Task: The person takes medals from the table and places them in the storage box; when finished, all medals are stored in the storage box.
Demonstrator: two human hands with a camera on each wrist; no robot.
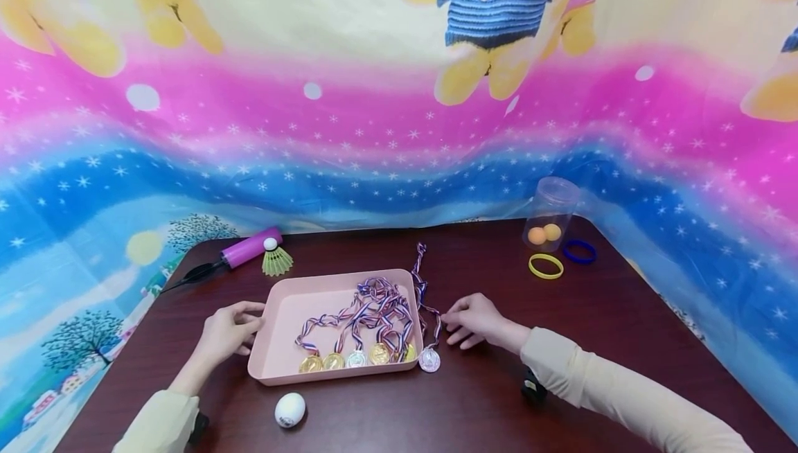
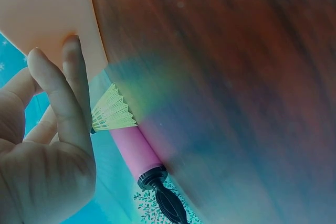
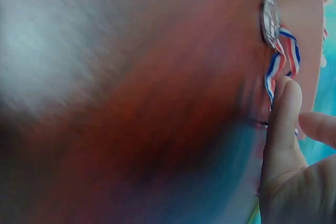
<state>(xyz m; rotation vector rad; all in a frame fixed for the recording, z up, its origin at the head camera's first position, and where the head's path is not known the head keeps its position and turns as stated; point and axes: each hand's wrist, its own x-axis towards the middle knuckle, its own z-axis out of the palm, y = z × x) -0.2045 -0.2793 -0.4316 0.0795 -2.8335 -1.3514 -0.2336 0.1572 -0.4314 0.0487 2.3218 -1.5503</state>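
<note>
A pink tray [image 1: 274, 332] holds several gold and silver medals on striped ribbons; its tangled ribbons [image 1: 377, 300] fill the right part. Outside its right wall, a silver medal [image 1: 429, 360] lies on the table, also seen in the right wrist view as a silver disc [image 3: 270, 19]. That medal's ribbon [image 1: 421, 287] stretches toward the back. My left hand [image 1: 227, 332] is at the tray's left wall, fingers loosely bent, fingertips against or very near it. Beside the outer ribbon is my right hand [image 1: 476, 321], fingers relaxed; whether they touch the ribbon is unclear.
In front of the tray sits a white ball [image 1: 290, 410]. Back left are a shuttlecock [image 1: 276, 259] and a pink hand pump [image 1: 252, 249]. At the back right stand a clear jar [image 1: 553, 203] with orange balls, a yellow wristband [image 1: 546, 267] and a blue wristband [image 1: 580, 252].
</note>
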